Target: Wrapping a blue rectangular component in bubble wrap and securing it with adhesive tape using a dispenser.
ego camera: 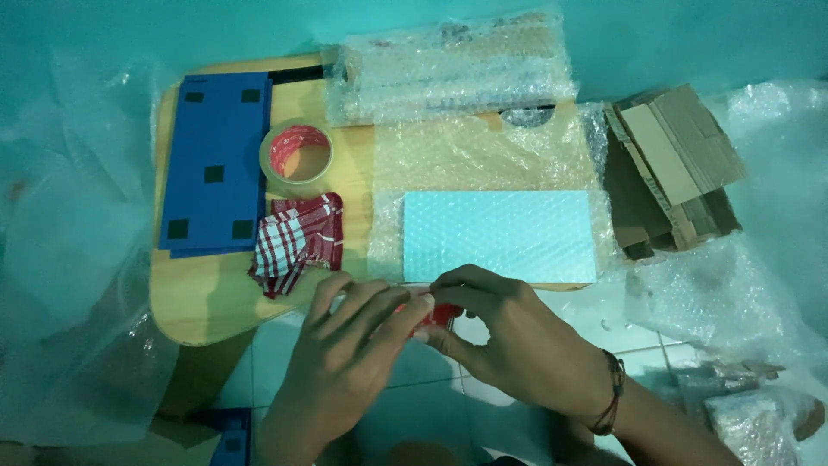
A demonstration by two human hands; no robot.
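The left hand (341, 362) and right hand (509, 332) meet at the table's near edge, fingers pinched together on a small red object (440, 315), mostly hidden; just beyond lies a pale bubble-wrapped panel (500, 235) on the wooden table (198, 298); farther left sit a checked cloth (297, 240), a tape roll (297, 155) and a blue board (216, 160); folded cardboard (673, 168) lies far right.

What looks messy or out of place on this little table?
The checked cloth lies crumpled beside the tape roll, and the cardboard pieces sit in a loose, splayed heap off the table's right edge. Nothing looks spilled.
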